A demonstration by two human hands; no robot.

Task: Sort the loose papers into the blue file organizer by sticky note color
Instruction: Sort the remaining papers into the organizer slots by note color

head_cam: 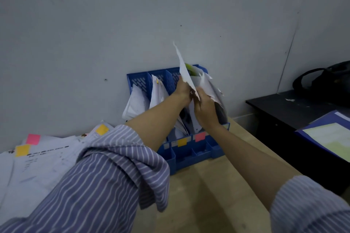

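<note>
Both hands up at the blue file organizer, which stands on the wooden counter against the grey wall. Left hand grips the lower edge of a white sheet that sticks up tilted above the slots. Right hand just beside it, fingers curled round a bundle of papers in the right-hand slots; exact slot can't be told, hands cover it. Green edge shows behind the sheet. Two left slots hold white papers leaning out. Organizer front carries a yellow sticky note and a pink sticky note. Loose papers lie on the counter at left, tagged with pink and yellow notes. Striped sleeves rolled up. At right, black desk with blue folder and black bag.
</note>
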